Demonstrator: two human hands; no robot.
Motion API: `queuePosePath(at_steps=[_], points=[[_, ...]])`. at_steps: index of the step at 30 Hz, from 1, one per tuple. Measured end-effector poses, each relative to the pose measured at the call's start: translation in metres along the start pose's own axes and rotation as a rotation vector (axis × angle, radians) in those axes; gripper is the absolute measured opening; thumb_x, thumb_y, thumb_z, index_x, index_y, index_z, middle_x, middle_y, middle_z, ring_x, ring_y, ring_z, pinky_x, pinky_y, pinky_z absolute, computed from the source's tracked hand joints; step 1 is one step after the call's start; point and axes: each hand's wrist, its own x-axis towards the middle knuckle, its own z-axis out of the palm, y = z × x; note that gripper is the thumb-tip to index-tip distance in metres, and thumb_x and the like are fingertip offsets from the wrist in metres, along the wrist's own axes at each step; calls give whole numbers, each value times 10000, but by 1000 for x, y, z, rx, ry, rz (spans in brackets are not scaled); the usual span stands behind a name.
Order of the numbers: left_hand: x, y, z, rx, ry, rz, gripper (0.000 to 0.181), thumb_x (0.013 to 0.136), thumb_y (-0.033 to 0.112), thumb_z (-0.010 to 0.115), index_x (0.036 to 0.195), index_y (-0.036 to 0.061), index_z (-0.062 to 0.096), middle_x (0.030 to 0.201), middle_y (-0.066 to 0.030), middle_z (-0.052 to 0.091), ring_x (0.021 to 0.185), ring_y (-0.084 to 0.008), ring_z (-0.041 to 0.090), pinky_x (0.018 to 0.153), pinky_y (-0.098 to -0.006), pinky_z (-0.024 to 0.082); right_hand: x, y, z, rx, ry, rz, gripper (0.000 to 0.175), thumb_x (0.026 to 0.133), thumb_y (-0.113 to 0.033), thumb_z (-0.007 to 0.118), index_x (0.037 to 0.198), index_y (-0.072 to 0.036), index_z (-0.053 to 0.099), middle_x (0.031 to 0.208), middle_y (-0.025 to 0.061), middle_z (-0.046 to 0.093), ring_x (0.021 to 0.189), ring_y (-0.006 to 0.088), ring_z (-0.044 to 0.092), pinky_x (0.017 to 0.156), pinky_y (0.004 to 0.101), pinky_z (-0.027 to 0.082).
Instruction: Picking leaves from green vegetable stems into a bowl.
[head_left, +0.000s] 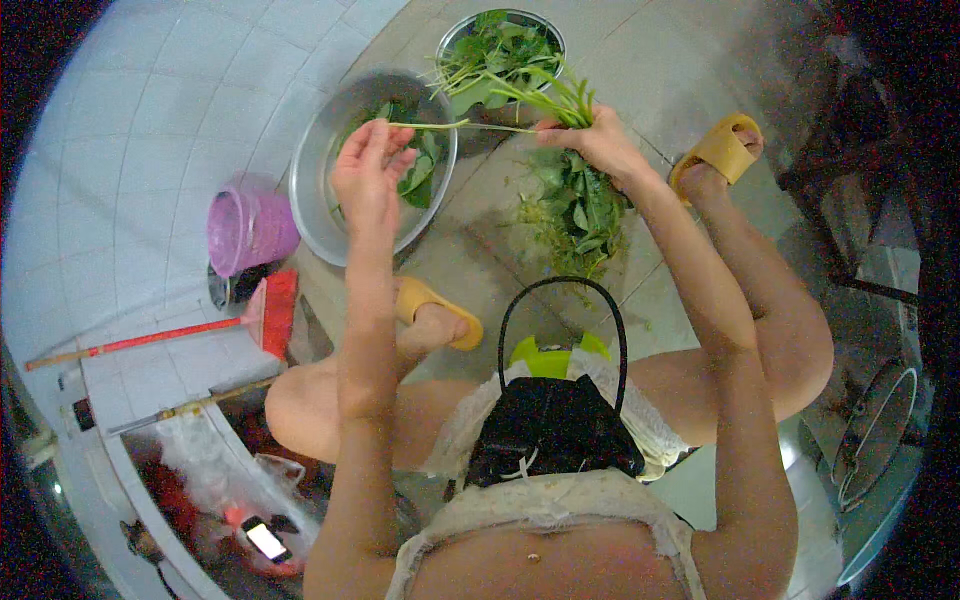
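My right hand (596, 146) grips a bunch of leafy green stems (559, 101), its cut ends pointing up and its leaves hanging over the floor. Between my hands stretches a thin pale green strand (465, 125), and the fingers of my left hand (375, 165) pinch its other end. That hand is above a large metal basin (319, 225) with green leaves (424, 172) in it. Behind the bunch, a smaller metal bowl (442, 45) holds a heap of greens (506, 56).
Yellow slippers (724, 157) are on my feet on the tiled floor. At the left stand a purple bucket (251, 229) and a red broom (274, 311). A lit phone (266, 540) lies lower left. A black bag (555, 427) with a looped handle is at my lap.
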Motion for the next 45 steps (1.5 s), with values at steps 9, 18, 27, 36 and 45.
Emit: queuePosePath(at_steps=[9,18,27,36,45], points=[[82,-10,39,-132,-67,38,272,792,81,545,989,-71,435,852,-151,556,790,-223,572,704,-312,502,7,31,-43,-123,225,216,166,689,-190,650,785,-56,628,709,-16,575,658,88,514,619,248,399],[37,-46,71,701,-606,202,258,705,158,655,921,28,601,848,-48,594,747,-121,546,678,-245,447,8,6,-30,-34,118,128,181,695,-169,656,825,-53,610,676,-11,556,578,67,486,510,210,391],[18,-36,72,653,-661,220,192,739,155,621,865,11,603,797,-41,598,710,-89,532,632,-226,430,-1,-24,-12,-18,-8,54,200,675,-149,673,826,-31,616,780,22,613,718,105,544,672,251,428],[3,-3,71,742,-592,-56,184,736,140,611,829,-19,595,713,-38,586,627,-89,510,611,-227,426,-6,-33,-3,-89,-108,-57,165,673,-109,663,812,-28,627,749,21,615,684,90,548,649,244,441],[-10,-20,65,691,-325,263,228,717,166,640,873,3,610,716,-25,594,588,-75,495,573,-202,413,-12,-35,14,-19,137,-13,153,657,-106,682,768,-17,625,720,21,611,658,91,544,621,232,441]])
